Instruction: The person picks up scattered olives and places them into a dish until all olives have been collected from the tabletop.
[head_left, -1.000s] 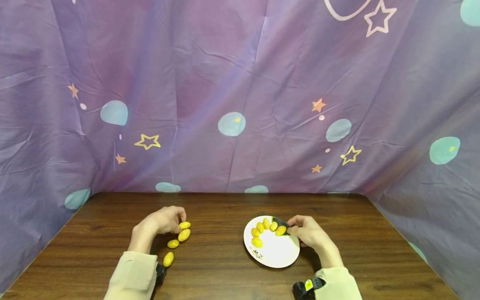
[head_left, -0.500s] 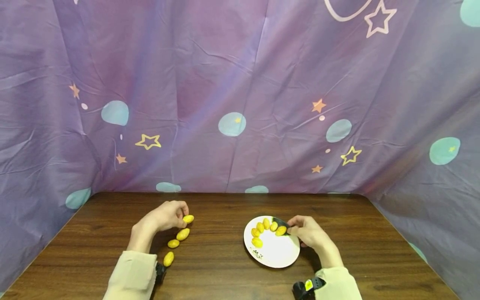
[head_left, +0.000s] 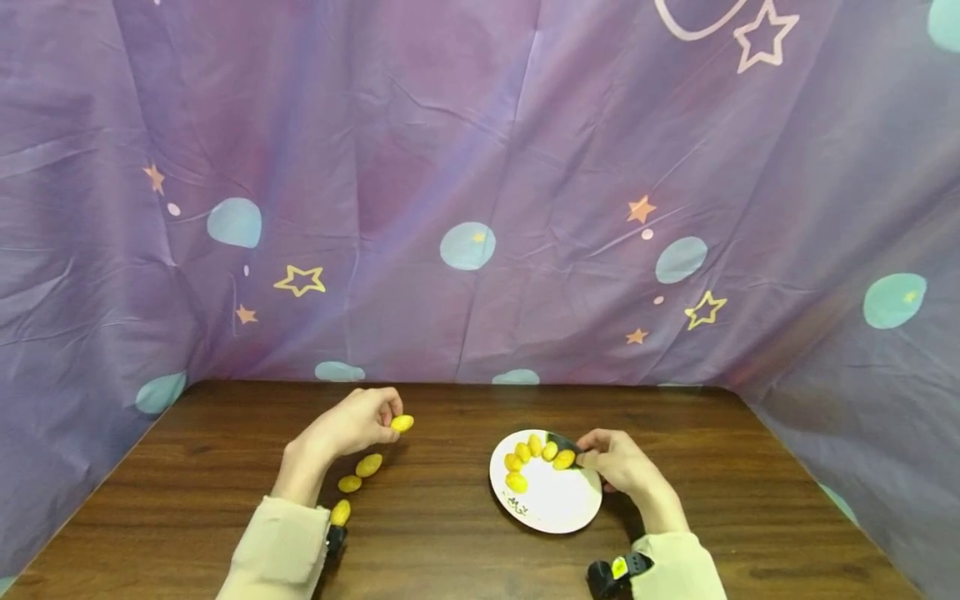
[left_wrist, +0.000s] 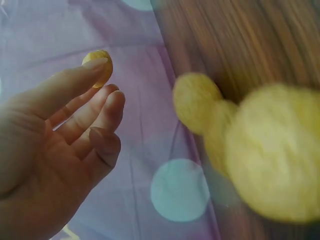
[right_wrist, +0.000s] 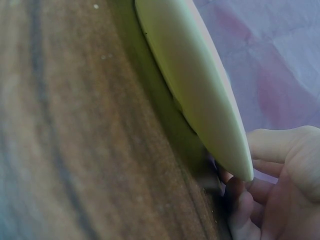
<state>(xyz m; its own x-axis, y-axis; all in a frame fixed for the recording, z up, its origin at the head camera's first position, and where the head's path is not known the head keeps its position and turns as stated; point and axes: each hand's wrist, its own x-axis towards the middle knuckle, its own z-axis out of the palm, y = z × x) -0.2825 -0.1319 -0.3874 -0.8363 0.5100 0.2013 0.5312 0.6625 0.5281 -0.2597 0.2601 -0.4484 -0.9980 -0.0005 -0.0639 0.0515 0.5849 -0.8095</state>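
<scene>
The yellow oval piece (head_left: 402, 423) is pinched at the fingertips of the left hand (head_left: 352, 423) in the head view, lifted off the surface (head_left: 435, 533), long axis roughly level and pointing away from the hand toward the plate (head_left: 551, 504). Three more yellow pieces (head_left: 368, 465) lie in a line just below that hand, near its wrist. The right hand (head_left: 618, 465) grips the plate's far edge, thumb right by the arc of pieces on the plate (head_left: 536, 457). Left wrist view: the left hand (left_wrist: 65, 150) holds the piece (left_wrist: 99, 65) only at its very tip between thumb and forefinger, other fingers loosely curled, so I'd guess a small slip could drop it and let it roll. Right wrist view: the right hand (right_wrist: 280, 185) has its fingers curled under the plate's rim (right_wrist: 200, 100), which looks lifted, and a tilt could slide the pieces.
</scene>
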